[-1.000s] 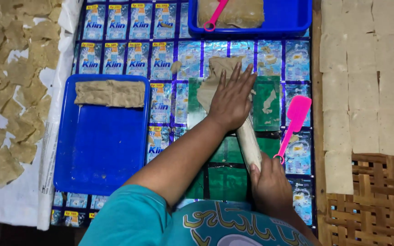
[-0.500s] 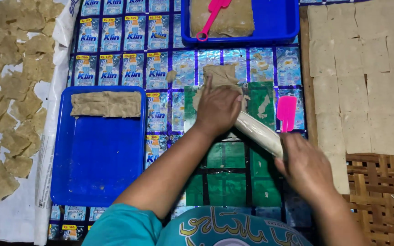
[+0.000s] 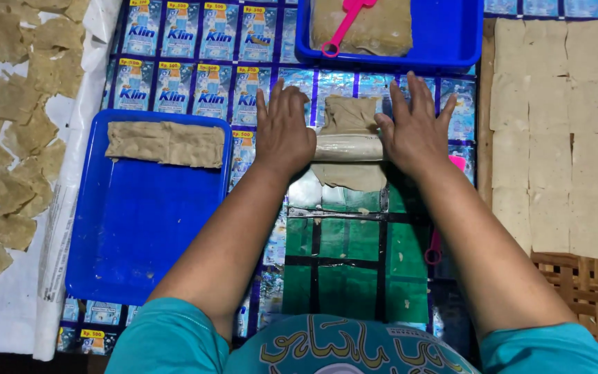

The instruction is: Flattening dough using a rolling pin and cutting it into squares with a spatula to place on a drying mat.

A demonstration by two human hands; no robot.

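Here the left hand and right hand, fingers spread and palms flat, press a pale roller across a dough piece on a mat of blue and green sachets. Flattened squares lie right; a dough slab, apparently unrolled, waits in the blue tray.

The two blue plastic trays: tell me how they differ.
The near blue plastic tray lies whole in view beside the left hand, holding a flat tan dough slab. The far blue tray is cut off by the frame and holds dough plus a pink plastic scraper. Both are rectangular.
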